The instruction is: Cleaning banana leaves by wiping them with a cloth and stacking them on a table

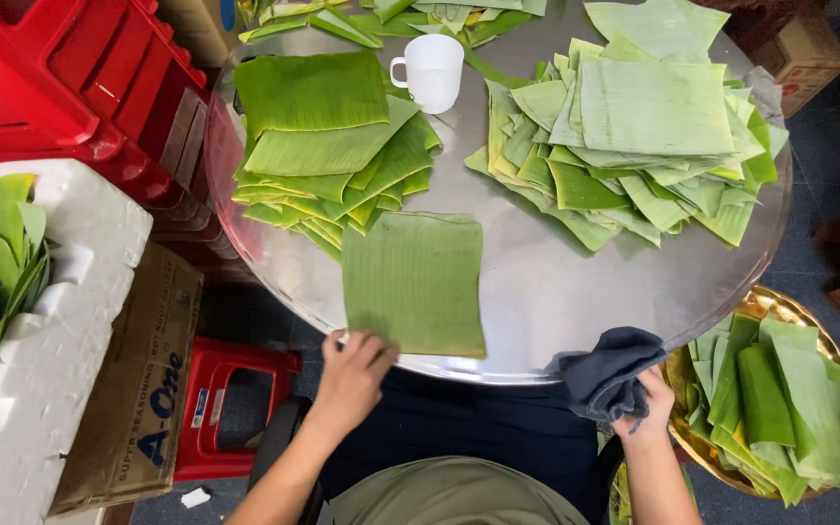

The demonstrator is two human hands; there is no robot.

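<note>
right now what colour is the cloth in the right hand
Dark blue-grey cloth, bunched in the right hand; head view.

The banana leaf at the tabletop's near edge is dull green with fine parallel ribs. The tabletop is shiny silver. The cloth is dark grey-blue. The mug is white, the stacked crates red, and the tray golden.

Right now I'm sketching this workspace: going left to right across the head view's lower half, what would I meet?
White foam box → cardboard box → red stool → left hand → single banana leaf → grey cloth → right hand → gold tray.
</note>
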